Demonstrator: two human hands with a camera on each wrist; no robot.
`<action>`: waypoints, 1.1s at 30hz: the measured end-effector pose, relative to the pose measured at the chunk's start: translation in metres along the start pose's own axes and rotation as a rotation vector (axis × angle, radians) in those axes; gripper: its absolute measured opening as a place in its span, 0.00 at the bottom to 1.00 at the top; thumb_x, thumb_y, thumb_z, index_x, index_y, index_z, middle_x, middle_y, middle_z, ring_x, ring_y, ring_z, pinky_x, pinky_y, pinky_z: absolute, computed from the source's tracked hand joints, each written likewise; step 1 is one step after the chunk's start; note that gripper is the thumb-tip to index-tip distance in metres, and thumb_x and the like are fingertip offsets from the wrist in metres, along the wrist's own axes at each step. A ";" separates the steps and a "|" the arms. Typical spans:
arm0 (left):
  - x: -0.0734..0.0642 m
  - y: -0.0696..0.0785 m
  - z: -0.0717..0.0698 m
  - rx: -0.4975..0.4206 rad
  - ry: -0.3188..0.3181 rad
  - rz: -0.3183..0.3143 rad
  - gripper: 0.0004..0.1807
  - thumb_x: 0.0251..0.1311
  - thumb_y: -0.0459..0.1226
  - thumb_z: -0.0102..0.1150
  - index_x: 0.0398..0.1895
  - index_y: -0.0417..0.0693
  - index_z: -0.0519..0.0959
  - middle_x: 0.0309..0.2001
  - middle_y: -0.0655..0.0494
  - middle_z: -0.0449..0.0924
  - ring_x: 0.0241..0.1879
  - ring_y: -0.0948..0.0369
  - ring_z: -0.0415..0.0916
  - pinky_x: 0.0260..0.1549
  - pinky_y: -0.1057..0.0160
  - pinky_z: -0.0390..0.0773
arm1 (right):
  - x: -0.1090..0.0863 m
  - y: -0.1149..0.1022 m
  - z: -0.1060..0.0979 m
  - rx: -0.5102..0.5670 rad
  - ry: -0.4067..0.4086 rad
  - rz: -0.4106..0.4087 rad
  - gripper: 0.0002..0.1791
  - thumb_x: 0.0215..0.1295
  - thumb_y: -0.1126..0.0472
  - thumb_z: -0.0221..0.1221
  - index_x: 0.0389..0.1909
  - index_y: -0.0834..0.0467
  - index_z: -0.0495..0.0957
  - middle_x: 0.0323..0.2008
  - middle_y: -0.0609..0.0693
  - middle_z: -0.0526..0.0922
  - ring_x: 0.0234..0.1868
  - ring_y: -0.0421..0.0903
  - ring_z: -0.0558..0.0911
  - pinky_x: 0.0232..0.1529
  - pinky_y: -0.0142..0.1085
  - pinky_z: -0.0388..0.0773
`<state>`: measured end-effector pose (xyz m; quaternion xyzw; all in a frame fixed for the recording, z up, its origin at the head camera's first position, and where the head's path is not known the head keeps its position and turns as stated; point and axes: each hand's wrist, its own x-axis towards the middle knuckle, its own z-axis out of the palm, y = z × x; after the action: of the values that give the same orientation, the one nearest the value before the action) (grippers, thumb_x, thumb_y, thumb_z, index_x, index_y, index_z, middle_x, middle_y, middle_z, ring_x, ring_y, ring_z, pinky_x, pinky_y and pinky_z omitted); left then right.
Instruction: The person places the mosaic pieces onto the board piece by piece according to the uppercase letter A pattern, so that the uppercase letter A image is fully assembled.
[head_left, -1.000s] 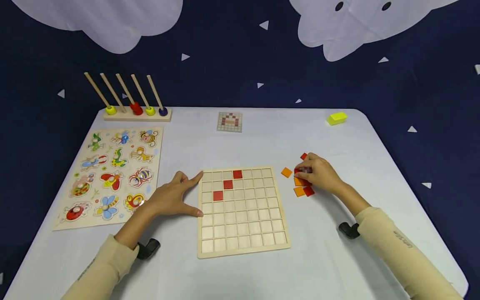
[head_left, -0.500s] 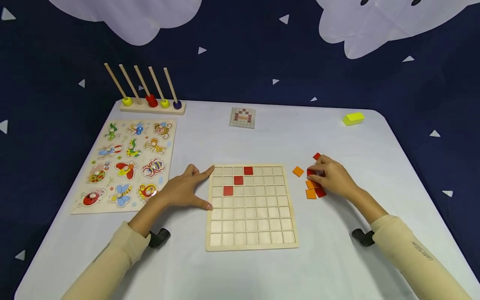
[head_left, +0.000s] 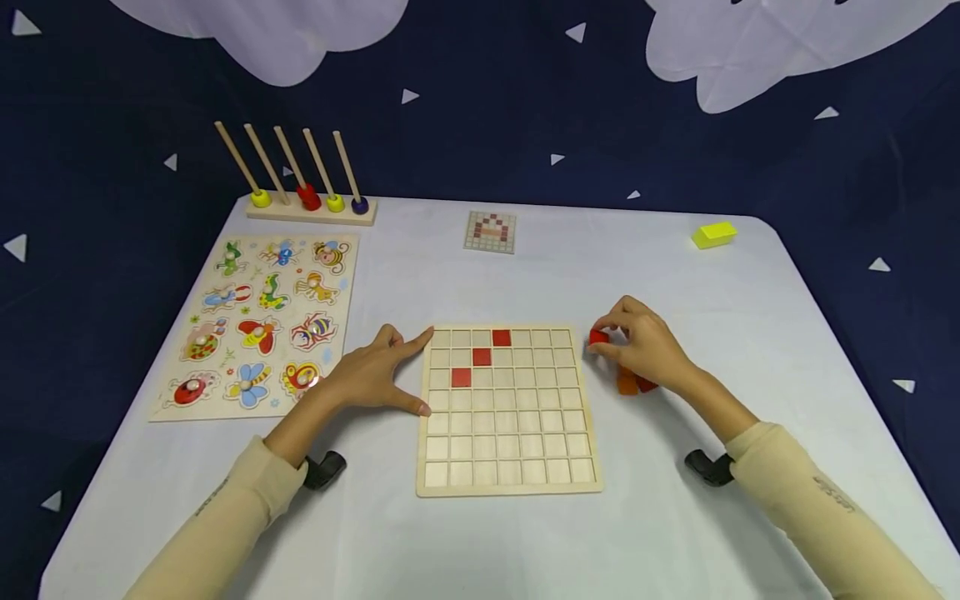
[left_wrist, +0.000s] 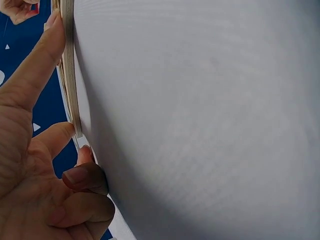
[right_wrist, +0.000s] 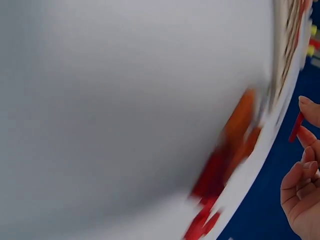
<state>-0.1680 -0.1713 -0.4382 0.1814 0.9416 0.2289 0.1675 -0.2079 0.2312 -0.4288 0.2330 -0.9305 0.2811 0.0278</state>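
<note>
A wooden grid board [head_left: 510, 490] lies in the middle of the table in the head view. Three red tiles sit in its upper cells, one of them a red tile [head_left: 482, 357], in a diagonal. My left hand [head_left: 375, 371] touches the board's left edge with thumb and index finger spread straight; the other fingers curl loosely in the left wrist view. Between thumb and fingertips, my right hand [head_left: 648, 346] pinches a red square tile [right_wrist: 296, 126], raised above the table just right of the board. Below that hand lie loose orange tiles [head_left: 627, 382] and red tiles [head_left: 645, 384], partly hidden by it.
A wooden insect puzzle [head_left: 255, 329] lies at left. Behind it stands a peg stacker [head_left: 311, 212] with coloured beads. A small pattern card [head_left: 490, 232] rests at the back, and a yellow block [head_left: 714, 235] at the back right.
My right hand has lifted a red tile from the loose pile and moved left towards the board. The left hand stays at the board's edge. The head view has shifted.
</note>
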 end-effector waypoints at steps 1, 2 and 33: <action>0.000 0.000 0.000 0.002 0.001 0.003 0.64 0.36 0.61 0.78 0.78 0.53 0.57 0.47 0.48 0.61 0.28 0.58 0.62 0.25 0.62 0.64 | 0.002 -0.008 0.003 0.017 -0.009 -0.014 0.15 0.52 0.63 0.74 0.40 0.65 0.86 0.34 0.53 0.74 0.32 0.48 0.70 0.33 0.35 0.66; 0.000 0.000 0.000 0.002 0.002 0.004 0.64 0.36 0.61 0.78 0.78 0.53 0.57 0.47 0.48 0.61 0.28 0.58 0.62 0.25 0.62 0.64 | 0.004 -0.015 0.006 0.035 -0.022 -0.027 0.15 0.52 0.63 0.74 0.40 0.65 0.86 0.34 0.53 0.74 0.33 0.48 0.71 0.33 0.35 0.66; 0.000 0.001 -0.002 0.010 -0.003 -0.017 0.64 0.37 0.62 0.77 0.78 0.57 0.55 0.47 0.49 0.61 0.28 0.56 0.65 0.26 0.61 0.66 | 0.025 -0.132 0.095 0.058 -0.332 -0.193 0.17 0.55 0.56 0.73 0.41 0.60 0.86 0.35 0.44 0.71 0.33 0.37 0.72 0.36 0.28 0.72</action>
<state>-0.1684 -0.1715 -0.4357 0.1748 0.9440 0.2224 0.1698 -0.1636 0.0734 -0.4367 0.3649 -0.8872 0.2615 -0.1061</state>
